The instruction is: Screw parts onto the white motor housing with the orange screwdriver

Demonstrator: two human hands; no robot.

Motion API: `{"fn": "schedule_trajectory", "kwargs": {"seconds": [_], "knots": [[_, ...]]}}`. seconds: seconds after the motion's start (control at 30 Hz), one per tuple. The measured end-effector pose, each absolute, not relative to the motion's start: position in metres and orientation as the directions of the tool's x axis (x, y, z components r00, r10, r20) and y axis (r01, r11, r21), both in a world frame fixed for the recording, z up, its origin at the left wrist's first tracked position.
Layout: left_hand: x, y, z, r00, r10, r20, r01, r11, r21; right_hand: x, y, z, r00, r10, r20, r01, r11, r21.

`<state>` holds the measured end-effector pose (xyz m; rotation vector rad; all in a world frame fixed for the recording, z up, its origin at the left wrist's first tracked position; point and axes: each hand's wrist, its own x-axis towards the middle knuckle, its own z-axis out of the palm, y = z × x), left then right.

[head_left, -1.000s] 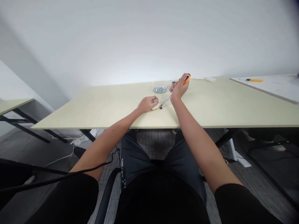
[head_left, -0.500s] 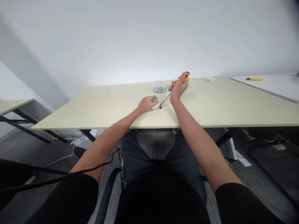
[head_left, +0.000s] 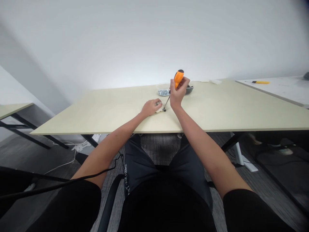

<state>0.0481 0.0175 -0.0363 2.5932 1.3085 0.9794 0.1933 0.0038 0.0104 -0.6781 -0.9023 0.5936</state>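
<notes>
My right hand [head_left: 178,95] is wrapped round the orange and black handle of a screwdriver [head_left: 179,77]. Its thin metal shaft slants down and to the left, and the tip meets a small black piece [head_left: 164,110] near the front of the table. Just left of that, my left hand [head_left: 151,108] is closed over a small pale piece [head_left: 159,110], pressing it to the tabletop. A patterned bit shows between the left fingers. Most of the pale piece is hidden, so its kind is unclear.
Behind my hands stands a clear tub of small silvery metal pieces [head_left: 163,92]. A bowl of black pieces [head_left: 189,90] sits partly behind my right hand. White scraps [head_left: 215,82] lie at the back of the pale table [head_left: 108,109]. A yellow-handled tool [head_left: 262,82] rests on the right-hand white surface.
My right hand has shifted left, and the screwdriver now stands steeper with its handle more upright. The black bowl has come into view behind it. My left hand stays in place.
</notes>
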Motion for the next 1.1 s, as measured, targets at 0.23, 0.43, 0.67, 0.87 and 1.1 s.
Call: {"fn": "schedule_trajectory", "kwargs": {"seconds": [0.23, 0.43, 0.67, 0.87, 1.1], "knots": [[0.048, 0.018, -0.037, 0.442, 0.740, 0.507, 0.694, -0.640, 0.329, 0.197, 0.023, -0.003, 0.494, 0.496, 0.714, 0.211, 0.728, -0.652], [0.048, 0.019, -0.038, 0.437, 0.740, 0.512, 0.702, -0.636, 0.319, 0.202, 0.034, -0.007, 0.492, 0.396, 0.775, 0.457, 0.640, -0.617], [0.047, 0.022, -0.040, 0.436, 0.733, 0.522, 0.698, -0.642, 0.319, 0.210, 0.030, -0.004, 0.491, 0.460, 0.740, 0.428, 0.612, -0.665], [0.048, 0.019, -0.038, 0.428, 0.749, 0.506, 0.707, -0.626, 0.329, 0.218, 0.029, -0.006, 0.512, 0.470, 0.719, 0.438, 0.576, -0.690], [0.049, 0.020, -0.038, 0.430, 0.752, 0.501, 0.710, -0.623, 0.326, 0.222, 0.034, -0.006, 0.553, 0.427, 0.715, 0.469, 0.549, -0.691]]}}
